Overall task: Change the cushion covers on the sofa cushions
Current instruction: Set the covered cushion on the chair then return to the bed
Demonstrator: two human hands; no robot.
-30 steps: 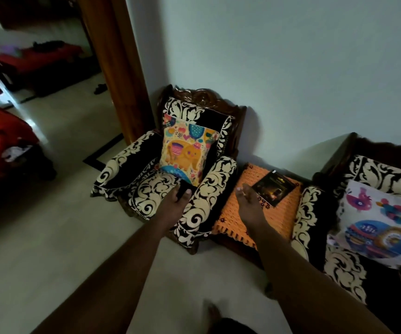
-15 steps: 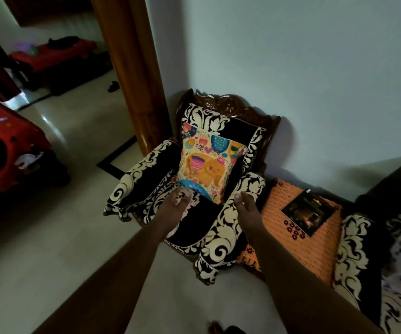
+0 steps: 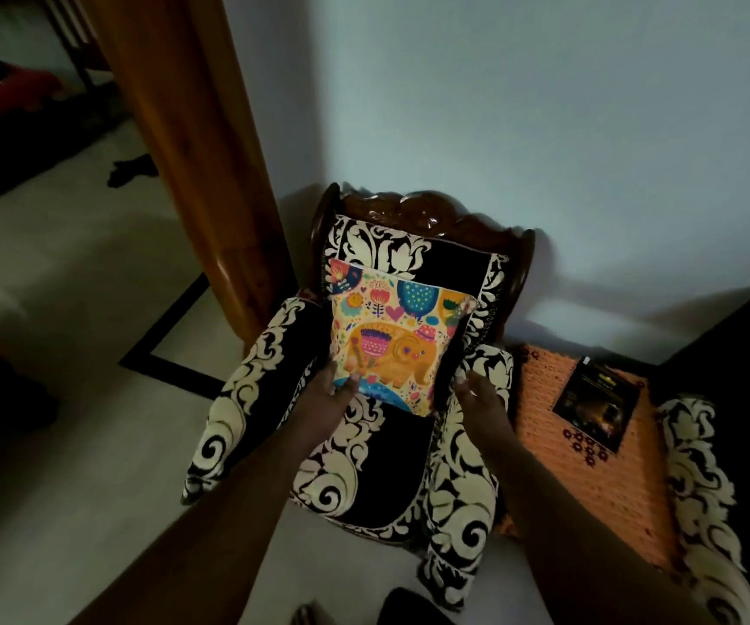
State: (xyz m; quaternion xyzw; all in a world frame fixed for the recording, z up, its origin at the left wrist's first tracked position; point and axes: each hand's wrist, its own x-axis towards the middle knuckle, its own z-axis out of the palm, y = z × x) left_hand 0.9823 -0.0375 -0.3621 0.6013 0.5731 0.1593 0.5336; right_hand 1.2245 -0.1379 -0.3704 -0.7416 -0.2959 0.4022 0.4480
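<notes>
Both of my hands were at the cushion (image 3: pixel 391 338), which stood upright on the seat of the armchair (image 3: pixel 386 448), leaning against its black-and-cream backrest. My left hand (image 3: pixel 325 399) touched the cushion's lower left corner, thumb lying on the front of the cover; I could not tell how the other fingers lay behind it. My right hand (image 3: pixel 476 399) was at the lower right edge, its fingers hidden in shadow, so I could not tell whether they gripped or only rested there. The cover was bright: an orange elephant with a pink and purple saddle on a cream ground, with blue balloons, flowers and hearts around it. Just beside the armchair stood a side table (image 3: pixel 589 471) under an orange crocheted cloth, with a dark booklet (image 3: pixel 596 401) lying on it.
</notes>
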